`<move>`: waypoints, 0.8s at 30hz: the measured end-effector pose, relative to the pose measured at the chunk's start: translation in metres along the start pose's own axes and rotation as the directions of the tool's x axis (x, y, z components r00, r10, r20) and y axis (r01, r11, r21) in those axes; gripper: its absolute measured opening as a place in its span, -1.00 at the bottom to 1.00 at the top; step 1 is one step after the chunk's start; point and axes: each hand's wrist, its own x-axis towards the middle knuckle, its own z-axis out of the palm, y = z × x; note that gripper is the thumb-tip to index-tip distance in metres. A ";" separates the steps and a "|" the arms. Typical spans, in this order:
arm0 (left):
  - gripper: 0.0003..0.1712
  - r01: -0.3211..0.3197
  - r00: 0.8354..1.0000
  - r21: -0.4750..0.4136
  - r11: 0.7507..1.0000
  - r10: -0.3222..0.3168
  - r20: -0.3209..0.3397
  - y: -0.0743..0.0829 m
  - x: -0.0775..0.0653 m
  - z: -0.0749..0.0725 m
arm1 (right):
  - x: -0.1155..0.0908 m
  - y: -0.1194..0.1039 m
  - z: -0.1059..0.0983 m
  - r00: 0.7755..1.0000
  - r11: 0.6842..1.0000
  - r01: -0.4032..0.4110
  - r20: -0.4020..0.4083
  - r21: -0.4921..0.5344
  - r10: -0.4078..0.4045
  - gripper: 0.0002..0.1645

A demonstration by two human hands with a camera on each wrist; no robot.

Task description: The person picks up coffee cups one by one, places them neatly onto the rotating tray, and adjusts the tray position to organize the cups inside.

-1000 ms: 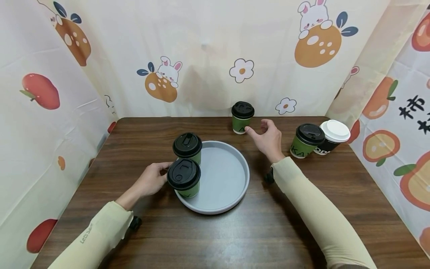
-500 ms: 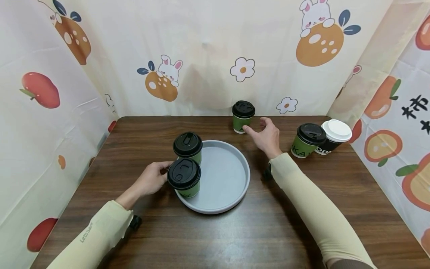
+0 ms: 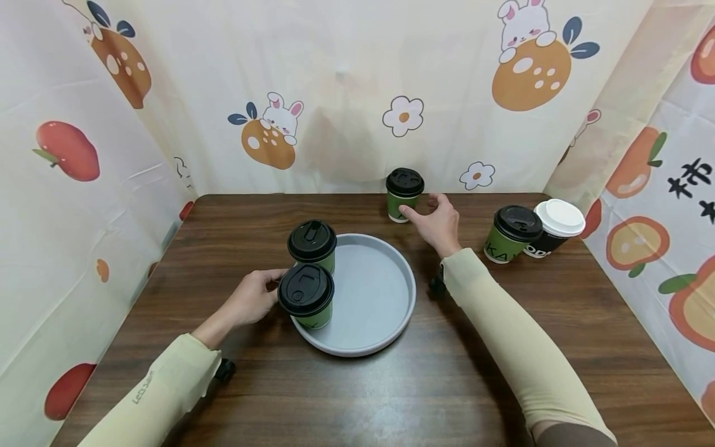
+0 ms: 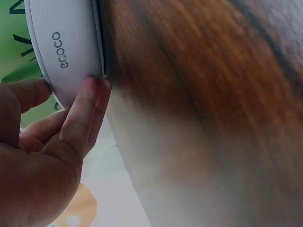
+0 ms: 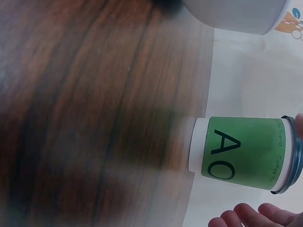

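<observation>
Tray (image 3: 373,298) partly behind two cups (image 3: 306,290)

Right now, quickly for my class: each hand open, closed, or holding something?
Left hand: holding the gray tray by its edge.
Right hand: open beside the farthest green cup, not gripping it.

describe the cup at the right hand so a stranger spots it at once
On the brown table, look beyond the round grey tray towards the far edge. There, next to the right hand, stands a green cup with a black lid. It is the only cup with no other cup close beside it.
</observation>
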 end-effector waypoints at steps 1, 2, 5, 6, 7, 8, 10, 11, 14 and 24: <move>-0.54 0.000 1.000 0.002 1.000 0.000 0.000 0.000 0.000 0.000 | 0.000 0.000 0.001 1.000 1.000 -0.001 0.003 0.002 0.001 0.08; -0.55 0.002 1.000 0.003 1.000 -0.002 -0.001 0.000 0.000 0.000 | 0.001 -0.001 0.001 1.000 1.000 -0.002 0.006 0.003 0.002 0.08; -0.55 0.005 1.000 0.007 1.000 -0.005 -0.003 -0.001 0.000 0.000 | 0.002 -0.001 0.003 1.000 1.000 -0.007 0.016 -0.003 0.007 0.10; -0.55 0.004 1.000 0.006 1.000 -0.004 -0.003 -0.001 0.000 0.000 | 0.002 -0.002 0.004 1.000 1.000 -0.008 0.018 -0.005 0.009 0.10; -0.55 0.003 1.000 0.006 1.000 -0.003 -0.004 -0.001 0.000 0.000 | 0.003 -0.002 0.005 1.000 1.000 -0.008 0.019 -0.007 0.008 0.10; -0.54 0.002 1.000 0.004 1.000 -0.002 -0.004 -0.001 0.000 0.000 | 0.003 -0.002 0.005 1.000 1.000 -0.007 0.019 -0.008 0.007 0.10; -0.54 -0.001 1.000 0.000 1.000 0.001 -0.001 -0.001 0.000 0.000 | 0.004 -0.002 0.006 1.000 1.000 -0.003 0.016 -0.010 0.003 0.08; -0.55 -0.003 1.000 -0.002 1.000 0.003 0.000 -0.001 0.000 0.000 | 0.005 -0.002 0.007 1.000 1.000 -0.002 0.017 -0.011 0.003 0.07; -0.55 -0.008 1.000 0.000 1.000 0.008 0.001 0.000 0.001 0.000 | 0.006 -0.003 0.007 1.000 1.000 -0.002 0.018 -0.018 0.002 0.06; -0.56 -0.019 1.000 0.026 0.999 0.019 0.001 0.000 0.001 -0.002 | 0.009 -0.003 0.011 1.000 0.999 -0.014 0.020 -0.030 0.015 0.05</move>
